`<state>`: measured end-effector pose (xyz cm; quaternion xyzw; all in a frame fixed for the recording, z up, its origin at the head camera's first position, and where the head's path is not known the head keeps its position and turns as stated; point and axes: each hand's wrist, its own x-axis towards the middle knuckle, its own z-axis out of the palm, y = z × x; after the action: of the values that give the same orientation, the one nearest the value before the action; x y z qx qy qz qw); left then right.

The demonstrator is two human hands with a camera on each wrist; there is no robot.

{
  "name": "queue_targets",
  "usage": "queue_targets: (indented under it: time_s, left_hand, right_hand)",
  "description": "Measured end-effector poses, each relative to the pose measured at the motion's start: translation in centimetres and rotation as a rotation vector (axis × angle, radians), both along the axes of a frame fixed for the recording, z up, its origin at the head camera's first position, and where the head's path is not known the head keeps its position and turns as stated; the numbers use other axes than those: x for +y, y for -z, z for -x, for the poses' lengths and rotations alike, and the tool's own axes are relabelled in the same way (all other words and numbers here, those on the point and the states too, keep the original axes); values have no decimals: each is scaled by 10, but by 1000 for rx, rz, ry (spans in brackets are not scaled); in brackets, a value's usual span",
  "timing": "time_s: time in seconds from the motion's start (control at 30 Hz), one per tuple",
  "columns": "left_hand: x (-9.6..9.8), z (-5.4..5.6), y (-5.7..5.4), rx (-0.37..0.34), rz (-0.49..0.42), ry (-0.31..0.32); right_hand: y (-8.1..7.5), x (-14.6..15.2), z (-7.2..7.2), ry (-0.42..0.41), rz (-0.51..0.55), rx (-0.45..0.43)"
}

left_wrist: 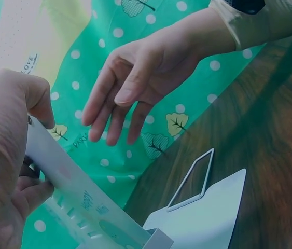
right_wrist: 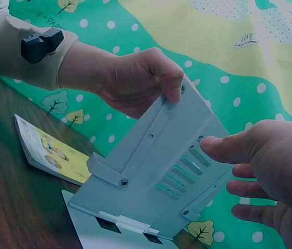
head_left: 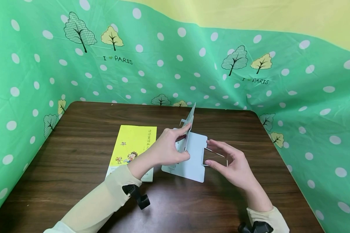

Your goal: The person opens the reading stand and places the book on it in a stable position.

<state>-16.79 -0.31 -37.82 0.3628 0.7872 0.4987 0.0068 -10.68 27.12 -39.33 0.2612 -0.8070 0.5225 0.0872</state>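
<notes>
Folding stand: pale blue-white, smooth-faced, in two hinged leaves; placed near the middle of the brown wood-grain table.
– Flat base plate with rounded corners, lying on the table.
– Upright panel with a row of slots and raised bracket ledges, lifted at an angle above the base plate; joined to it along a hinge strip.
– Thin pale wire loop, four-sided, standing out from the notched edge of the base plate.

Left hand: bare, fingers curled over the edge of the upright panel and gripping it.

Right hand: bare, fingers spread and relaxed, holding nothing; near the wire loop, with a gap between the two in the left wrist view.

Book: slim paperback, yellow over white, with small cartoon figures; flat on the table, left of the stand, partly behind the left forearm.

Backdrop: green cloth with white dots and printed trees.

Condition risks (judged): the upright panel could drop onto the base plate should the left grip loosen, the hinge perhaps being slack; the base plate could skid or tip if the panel is pulled sideways, since neither hand appears to press it down; the wire loop, being thin, could snag a finger or bend under a careless push.
</notes>
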Motion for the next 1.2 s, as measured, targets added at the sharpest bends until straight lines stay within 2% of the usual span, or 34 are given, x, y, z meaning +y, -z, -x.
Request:
queue_targets:
  time_s: [0.33, 0.67, 1.2]
  left_hand:
    - [-7, 7, 0, -85, -61, 48]
    - [-11, 14, 2, -132, -120, 81]
    - [-17, 30, 6, -116, -166, 165]
  right_hand:
    - [4, 5, -1, -8, 42, -49]
    - [11, 11, 0, 13, -7, -32]
    - [16, 13, -4, 80, -124, -43]
